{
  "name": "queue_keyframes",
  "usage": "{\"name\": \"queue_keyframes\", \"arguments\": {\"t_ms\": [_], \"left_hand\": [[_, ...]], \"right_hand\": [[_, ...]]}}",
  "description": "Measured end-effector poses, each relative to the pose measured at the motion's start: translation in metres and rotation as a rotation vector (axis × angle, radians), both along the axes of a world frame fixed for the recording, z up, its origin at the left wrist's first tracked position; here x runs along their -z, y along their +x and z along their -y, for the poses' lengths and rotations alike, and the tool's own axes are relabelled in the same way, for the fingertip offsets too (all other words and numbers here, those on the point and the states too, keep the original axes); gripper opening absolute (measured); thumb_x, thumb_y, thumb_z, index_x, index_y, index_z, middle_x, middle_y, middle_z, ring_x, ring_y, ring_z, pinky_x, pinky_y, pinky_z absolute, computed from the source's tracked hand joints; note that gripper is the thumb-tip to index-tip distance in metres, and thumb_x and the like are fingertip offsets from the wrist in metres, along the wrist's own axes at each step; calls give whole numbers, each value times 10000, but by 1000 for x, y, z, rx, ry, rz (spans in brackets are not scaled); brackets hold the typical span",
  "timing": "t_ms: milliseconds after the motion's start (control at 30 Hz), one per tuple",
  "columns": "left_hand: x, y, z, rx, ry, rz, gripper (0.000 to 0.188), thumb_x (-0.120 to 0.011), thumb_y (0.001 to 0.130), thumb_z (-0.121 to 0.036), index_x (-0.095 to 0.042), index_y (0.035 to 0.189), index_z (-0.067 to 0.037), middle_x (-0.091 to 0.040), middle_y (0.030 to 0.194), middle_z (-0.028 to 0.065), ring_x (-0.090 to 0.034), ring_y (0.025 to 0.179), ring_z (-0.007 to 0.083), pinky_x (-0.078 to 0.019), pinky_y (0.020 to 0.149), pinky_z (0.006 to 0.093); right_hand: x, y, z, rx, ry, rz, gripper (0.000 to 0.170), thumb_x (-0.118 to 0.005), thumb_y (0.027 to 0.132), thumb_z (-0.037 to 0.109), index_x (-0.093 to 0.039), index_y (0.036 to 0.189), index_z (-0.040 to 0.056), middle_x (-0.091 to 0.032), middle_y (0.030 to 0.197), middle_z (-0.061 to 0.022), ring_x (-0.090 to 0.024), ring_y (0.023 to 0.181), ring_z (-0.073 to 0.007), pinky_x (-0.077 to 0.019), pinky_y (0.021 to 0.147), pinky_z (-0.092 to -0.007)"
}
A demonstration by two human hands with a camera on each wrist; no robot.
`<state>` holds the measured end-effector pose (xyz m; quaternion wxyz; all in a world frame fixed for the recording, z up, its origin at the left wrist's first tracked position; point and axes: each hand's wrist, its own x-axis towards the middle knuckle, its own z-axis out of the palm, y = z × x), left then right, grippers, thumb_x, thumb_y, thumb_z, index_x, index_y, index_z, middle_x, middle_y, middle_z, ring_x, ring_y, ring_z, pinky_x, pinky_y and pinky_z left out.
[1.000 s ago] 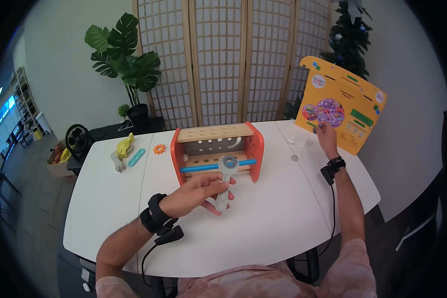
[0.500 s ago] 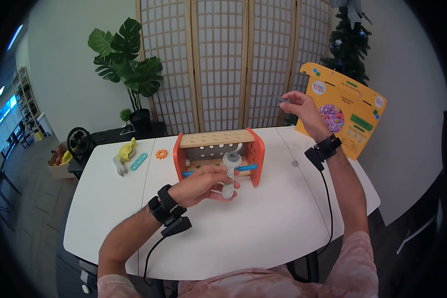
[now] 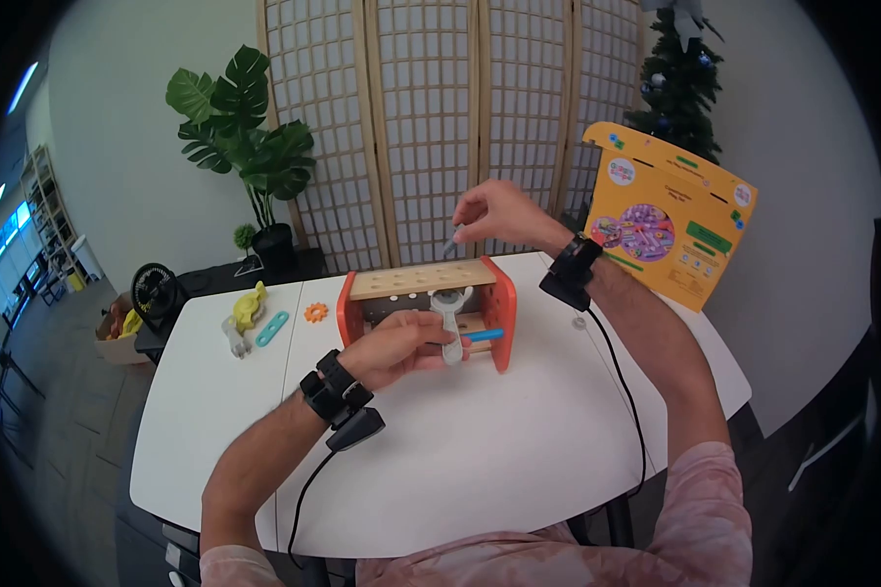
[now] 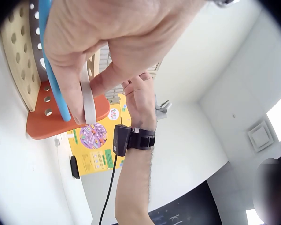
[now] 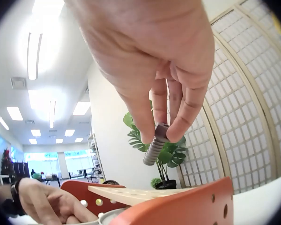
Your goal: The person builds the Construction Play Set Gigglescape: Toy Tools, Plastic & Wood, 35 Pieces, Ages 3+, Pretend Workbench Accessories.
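Note:
My left hand [image 3: 392,347] holds a pale grey toy wrench [image 3: 451,342] by its handle, round head up, in front of a wooden toy workbench [image 3: 499,298] with orange-red end panels. Thumb and fingertips of my right hand [image 3: 504,212] pinch a dark grey toy bolt [image 5: 155,147] by its head, threaded end down. That hand hovers above the bench's perforated wooden top [image 3: 387,285]. A blue bar [image 3: 485,335] spans the bench's front, partly hidden behind my left hand.
On the table's left lie a yellow toy piece [image 3: 249,306], a grey piece [image 3: 233,338], a teal strip [image 3: 272,329] and an orange gear [image 3: 316,312]. A small grey part [image 3: 579,323] lies right of the bench. A yellow box [image 3: 671,220] stands at the back right.
My right hand has come up from the table's right side with the bolt and moved left to above the bench. My left hand, still holding the wrench, has shifted slightly up toward the bench.

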<state>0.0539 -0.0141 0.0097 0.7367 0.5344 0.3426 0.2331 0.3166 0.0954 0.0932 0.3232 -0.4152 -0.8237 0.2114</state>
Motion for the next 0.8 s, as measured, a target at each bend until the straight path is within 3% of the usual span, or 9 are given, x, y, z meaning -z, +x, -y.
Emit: {"name": "queue_keyframes", "arguments": {"t_ms": [67, 133, 233, 433, 800], "left_hand": [[-3, 2, -1, -18, -8, -10, 290, -618, 1095, -92, -630, 1365, 12, -740, 1317, 101, -753, 1167, 164, -640, 1008, 281], [-2, 3, -4, -34, -15, -26, 262, -621, 1096, -90, -625, 1341, 3, -736, 1320, 102, -747, 1182, 147, -643, 981, 254], [2, 6, -10, -49, -28, 0, 217, -610, 1100, -77, -614, 1303, 2, -722, 1331, 127, -743, 1194, 151, -638, 1019, 256], [7, 9, -23, -52, -48, 4, 153, -566, 1109, -50, -599, 1236, 28, -679, 1354, 162, -721, 1254, 195, -608, 1126, 289], [6, 11, -36, -75, -69, -12, 84, -569, 1107, -73, -619, 1126, -9, -703, 1315, 142, -725, 1237, 180, -634, 1053, 250]], "right_hand": [[-1, -12, -1, -6, 84, 101, 273, -940, 805, 137, -800, 995, -1, -805, 854, -90, -771, 789, -160, -610, 702, -328], [-2, -21, -2, -7, 51, 227, 248, -939, 791, 127, -813, 963, -1, -819, 890, -112, -796, 883, -187, -616, 800, -330], [0, -33, -6, -17, 109, 317, 256, -944, 762, 101, -825, 966, 1, -816, 893, -128, -794, 865, -217, -619, 782, -347], [0, -45, -3, -59, 91, 380, 267, -936, 731, 55, -827, 965, -11, -811, 883, -137, -787, 844, -229, -613, 768, -371], [-1, -47, -11, -85, 55, 400, 278, -926, 755, 68, -838, 1005, -17, -827, 928, -146, -796, 867, -240, -622, 806, -367]]}}
